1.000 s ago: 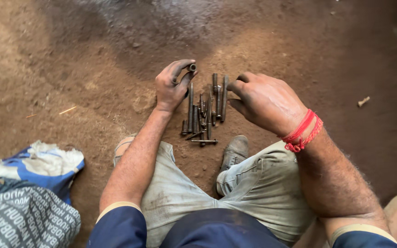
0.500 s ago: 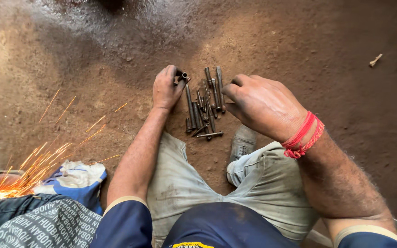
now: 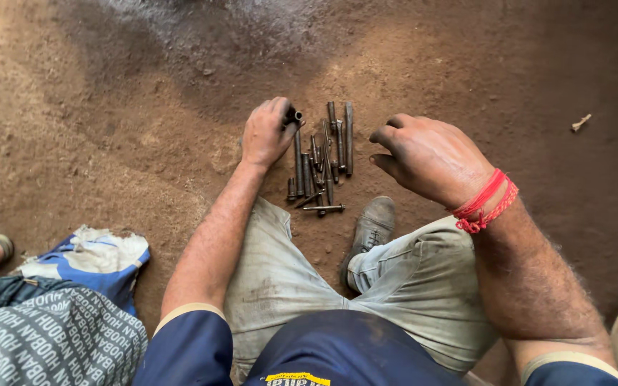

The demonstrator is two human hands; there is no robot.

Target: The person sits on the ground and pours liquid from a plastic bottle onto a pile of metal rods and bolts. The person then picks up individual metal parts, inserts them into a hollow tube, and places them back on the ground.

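A dozen or so dark metal bolts (image 3: 321, 161) lay in a loose cluster on the dirt floor (image 3: 109, 107), most pointing away from the person, with one short bolt lying crosswise at the near edge. They sat just beyond the grey shoe (image 3: 371, 225) and between the two hands. The left hand (image 3: 266, 132) was curled at the cluster's left edge, fingers closed around a small dark piece (image 3: 293, 116) that poked out beside the thumb; it looked like a short socket or bolt head, though the grip hid most of it. The right hand (image 3: 430, 157) hovered just right of the bolts, loosely cupped with fingers bent down, grimy, and holding nothing that showed. A red thread band (image 3: 486, 204) circled its wrist. Grey trousers (image 3: 395, 286) covered the bent knees below. At the lower left lay a blue-and-white cloth (image 3: 94, 257), and a small pale scrap (image 3: 581, 123) rested well off to the right.
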